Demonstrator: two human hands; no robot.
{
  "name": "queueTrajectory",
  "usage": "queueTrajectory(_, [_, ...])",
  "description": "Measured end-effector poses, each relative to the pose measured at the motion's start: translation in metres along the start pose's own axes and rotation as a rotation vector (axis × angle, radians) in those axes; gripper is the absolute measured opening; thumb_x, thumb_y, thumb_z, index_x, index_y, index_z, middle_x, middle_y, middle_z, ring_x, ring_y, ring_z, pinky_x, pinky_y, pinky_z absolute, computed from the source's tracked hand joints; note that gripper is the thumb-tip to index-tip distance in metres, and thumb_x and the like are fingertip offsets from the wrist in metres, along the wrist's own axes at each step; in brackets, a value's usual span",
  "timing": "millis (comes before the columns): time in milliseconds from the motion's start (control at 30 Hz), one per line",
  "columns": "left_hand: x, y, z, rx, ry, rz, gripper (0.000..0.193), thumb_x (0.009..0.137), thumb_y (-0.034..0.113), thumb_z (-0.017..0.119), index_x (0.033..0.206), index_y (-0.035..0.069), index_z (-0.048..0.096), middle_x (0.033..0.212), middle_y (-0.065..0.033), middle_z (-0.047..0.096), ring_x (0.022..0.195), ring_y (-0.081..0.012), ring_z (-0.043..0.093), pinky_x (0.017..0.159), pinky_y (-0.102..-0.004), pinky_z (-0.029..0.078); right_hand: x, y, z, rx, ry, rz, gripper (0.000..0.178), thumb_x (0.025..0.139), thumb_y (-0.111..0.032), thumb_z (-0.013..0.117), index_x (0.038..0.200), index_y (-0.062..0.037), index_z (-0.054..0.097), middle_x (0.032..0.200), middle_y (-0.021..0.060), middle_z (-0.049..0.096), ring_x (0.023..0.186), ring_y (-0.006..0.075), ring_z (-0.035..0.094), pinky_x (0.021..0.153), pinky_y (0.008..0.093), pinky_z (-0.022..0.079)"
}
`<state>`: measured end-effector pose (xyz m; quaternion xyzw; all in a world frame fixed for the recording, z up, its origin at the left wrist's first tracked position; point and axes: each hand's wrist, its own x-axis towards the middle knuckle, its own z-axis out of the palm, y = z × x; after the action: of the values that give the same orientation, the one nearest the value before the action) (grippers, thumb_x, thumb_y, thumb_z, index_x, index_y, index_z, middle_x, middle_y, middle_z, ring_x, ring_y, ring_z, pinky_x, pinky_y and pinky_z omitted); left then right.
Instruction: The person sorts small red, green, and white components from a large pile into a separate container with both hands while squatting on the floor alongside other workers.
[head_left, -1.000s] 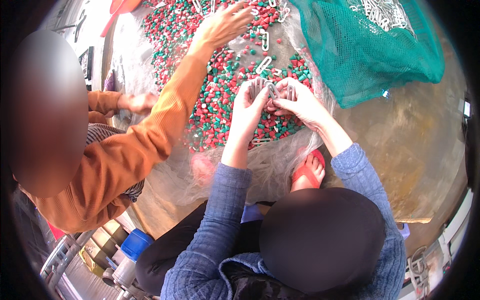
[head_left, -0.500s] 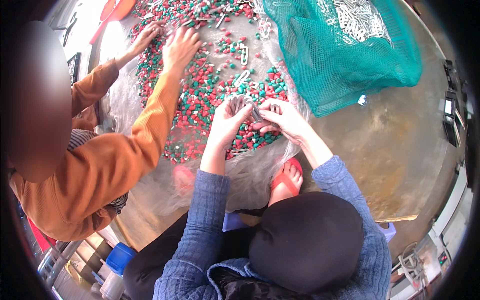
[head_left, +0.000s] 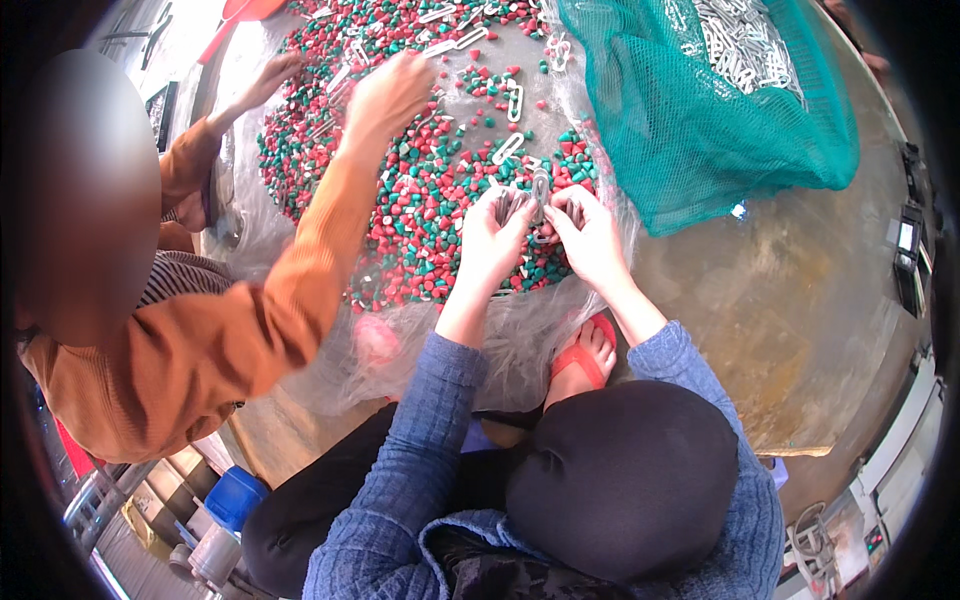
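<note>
Over a pile of small red and green pellets (head_left: pixel 430 225), my two hands meet around shiny oblong metal links. My left hand (head_left: pixel 490 240) is closed on several of these links, which stick out beyond its fingers. Between the hands stands one upright oblong metal link (head_left: pixel 541 190), its lower end at the fingertips of both. My right hand (head_left: pixel 590 235) is closed, with more grey metal links partly hidden behind its curled fingers. Loose pale links, such as this metal link (head_left: pixel 514 100), lie on the pellets and the surface beyond my hands.
A green mesh net (head_left: pixel 690 160) at the right holds a heap of metal links (head_left: pixel 742 45). A co-worker's hand (head_left: pixel 392 95) and other hand (head_left: pixel 270 82) reach over the pile at left. Clear plastic sheeting (head_left: pixel 450 350) lies under the pellets. A blue container (head_left: pixel 236 497) stands lower left.
My hands appear slightly further right, and one link now stands upright between them. The co-worker's hands have moved apart, the nearer one closing. More loose links show at the far side.
</note>
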<state>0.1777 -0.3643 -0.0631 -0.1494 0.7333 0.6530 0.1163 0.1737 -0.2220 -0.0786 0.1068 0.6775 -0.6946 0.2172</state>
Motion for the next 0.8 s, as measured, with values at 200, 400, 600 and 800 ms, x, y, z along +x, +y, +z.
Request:
queueTrajectory(200, [0.005, -0.005, -0.009, -0.076, -0.078, -0.053, 0.011, 0.088, 0.014, 0.061, 0.090, 0.004, 0.056, 0.073, 0.0023, 0.055, 0.061, -0.0027, 0.048, 0.054, -0.0201, 0.040, 0.003, -0.011, -0.010, 0.161, -0.197, 0.015, 0.013, 0.088, -0.006, 0.056, 0.100, 0.0000, 0.054, 0.084, 0.0030, 0.060, 0.071, 0.0079, 0.061, 0.062, 0.0223, 0.050])
queueTrajectory(400, [-0.003, -0.008, -0.006, 0.039, -0.069, -0.005, 0.013, 0.088, 0.013, 0.061, 0.093, 0.003, 0.053, 0.070, 0.0023, 0.054, 0.057, -0.0041, 0.047, 0.051, -0.0201, 0.039, 0.001, -0.001, -0.005, -0.128, -0.072, -0.064, 0.015, 0.083, -0.002, 0.057, 0.098, -0.0020, 0.055, 0.081, 0.0039, 0.060, 0.069, 0.0077, 0.059, 0.061, 0.0225, 0.047])
queueTrajectory(600, [-0.012, 0.008, -0.001, -0.267, -0.118, -0.111, 0.013, 0.088, 0.011, 0.060, 0.095, 0.004, 0.053, 0.080, -0.0012, 0.056, 0.064, -0.0071, 0.052, 0.057, -0.0213, 0.044, 0.013, -0.001, -0.030, -0.184, 0.024, -0.127, 0.008, 0.083, -0.001, 0.052, 0.091, -0.0044, 0.052, 0.082, 0.0046, 0.061, 0.071, 0.0073, 0.058, 0.062, 0.0216, 0.044])
queueTrajectory(800, [-0.007, 0.003, -0.009, -0.360, -0.121, -0.028, 0.014, 0.089, 0.006, 0.057, 0.101, 0.005, 0.051, 0.086, -0.0015, 0.058, 0.074, -0.0072, 0.056, 0.063, -0.0229, 0.051, 0.010, -0.002, -0.040, 0.363, -0.186, -0.007, 0.022, 0.083, 0.003, 0.049, 0.103, -0.0049, 0.054, 0.094, 0.0066, 0.062, 0.084, 0.0143, 0.062, 0.075, 0.0267, 0.051])
